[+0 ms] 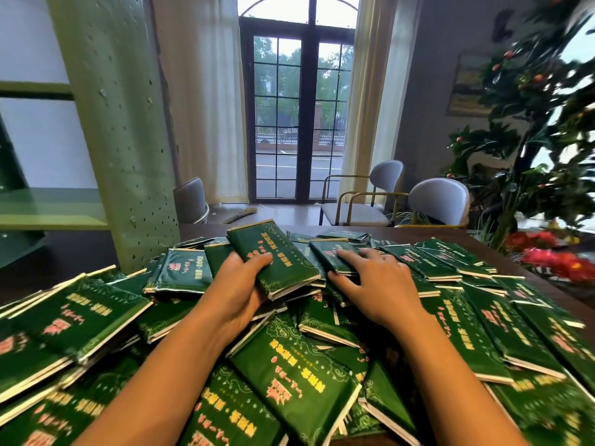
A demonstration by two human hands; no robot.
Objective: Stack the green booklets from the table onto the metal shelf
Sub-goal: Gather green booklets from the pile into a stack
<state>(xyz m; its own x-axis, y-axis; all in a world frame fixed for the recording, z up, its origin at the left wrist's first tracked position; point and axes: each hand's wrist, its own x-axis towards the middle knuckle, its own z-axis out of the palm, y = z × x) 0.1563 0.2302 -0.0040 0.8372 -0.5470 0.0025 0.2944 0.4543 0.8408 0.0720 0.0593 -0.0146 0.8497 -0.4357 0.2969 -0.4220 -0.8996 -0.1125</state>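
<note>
A dark table (502,244) fills the lower half of the view, and nearly all of it is covered by one loose heap of green booklets (299,378), overlapping at every angle and far too many to count. At the left stands the green metal shelf (119,130), showing one wide perforated upright and two flat boards, just beside the table's left edge. Straight ahead is one tall glazed door (297,123) with two pale curtains (206,101), one on each side. One leafy plant (541,101) with small red fruits rises at the right, with a patch of red flowers (560,262) below it and one framed picture (465,85) on the wall behind. Three grey chairs (439,201) stand beyond the table's far edge, one on the left and two on the right. Two bare forearms reach over the heap. The left hand (240,286) grips a thick booklet (273,255) raised and tilted above the middle of the pile, thumb on its cover, fingers underneath; whether it is one or several together cannot be told. The right hand (376,281) lies spread, fingers fairly straight, resting on one flat booklet (328,255) just to the right.
</note>
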